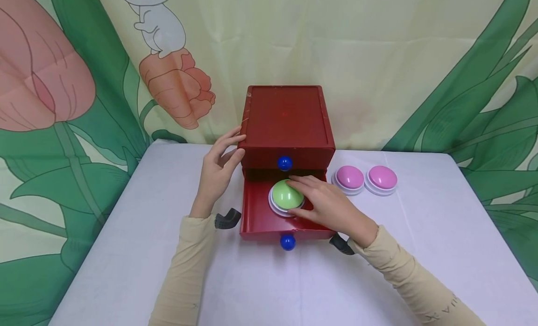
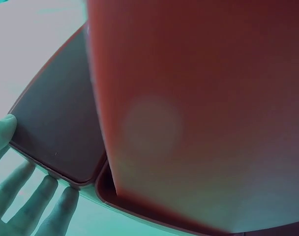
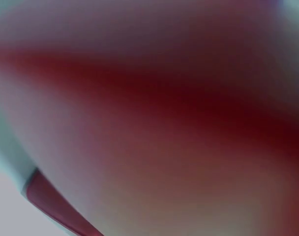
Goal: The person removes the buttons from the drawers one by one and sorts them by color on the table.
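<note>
A small red drawer cabinet (image 1: 286,118) stands at the back of the table, its lower drawer (image 1: 255,214) pulled out. Inside that drawer sits a push button with a green dome (image 1: 286,195) and a white round base. My right hand (image 1: 329,202) reaches in from the right and holds the button, thumb at its near side and fingers over the far side. Against the cabinet's left side rests my left hand (image 1: 216,169), fingers stretched out; the left wrist view also shows its fingertips (image 2: 68,194) at the cabinet's edge. Blurred red fills most of the right wrist view.
Two pink push buttons, a nearer one (image 1: 350,177) and a farther-right one (image 1: 381,177), lie right of the cabinet. Blue knobs mark the upper drawer (image 1: 285,163) and lower drawer front (image 1: 287,242). A printed curtain (image 1: 357,74) hangs right behind the white table (image 1: 260,284).
</note>
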Motion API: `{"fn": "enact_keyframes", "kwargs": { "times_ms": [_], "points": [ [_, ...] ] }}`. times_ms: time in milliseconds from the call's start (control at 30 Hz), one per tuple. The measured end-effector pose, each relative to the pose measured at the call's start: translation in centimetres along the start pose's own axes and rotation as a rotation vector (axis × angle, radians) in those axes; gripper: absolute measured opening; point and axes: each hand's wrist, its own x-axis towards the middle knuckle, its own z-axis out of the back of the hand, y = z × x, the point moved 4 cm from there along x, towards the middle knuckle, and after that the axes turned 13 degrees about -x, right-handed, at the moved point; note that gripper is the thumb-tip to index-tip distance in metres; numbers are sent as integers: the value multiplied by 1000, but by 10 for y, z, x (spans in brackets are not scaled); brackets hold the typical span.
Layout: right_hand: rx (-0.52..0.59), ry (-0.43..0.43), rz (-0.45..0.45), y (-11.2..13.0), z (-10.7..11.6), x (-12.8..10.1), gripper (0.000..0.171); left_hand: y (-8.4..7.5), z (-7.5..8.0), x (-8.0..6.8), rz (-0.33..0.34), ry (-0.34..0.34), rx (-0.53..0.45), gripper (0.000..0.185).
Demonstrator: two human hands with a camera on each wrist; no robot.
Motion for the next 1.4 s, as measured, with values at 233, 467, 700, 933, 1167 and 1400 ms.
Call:
{"fn": "enact_keyframes", "kwargs": {
  "times_ms": [233, 467, 700, 933, 1167, 1400],
  "points": [
    [12, -12, -23, 0, 0, 0, 69, 0, 0, -1, -23, 8, -3, 35],
    [43, -39, -41, 0, 2, -1, 69, -16, -6, -3, 5, 0, 1, 35],
    [69, -73, -37, -2, 4, -3, 68, -18, -7, -3, 15, -5, -2, 35],
    [92, -144, -36, -4, 7, -6, 67, 0, -1, -1, -5, -5, -9, 35],
    [116, -215, -22, -5, 12, -11, 69, -2, -2, 0, 20, -17, -3, 36],
    [132, -253, -30, -6, 21, -19, 67, -26, -10, -3, 31, -11, 2, 35]
  ]
}}
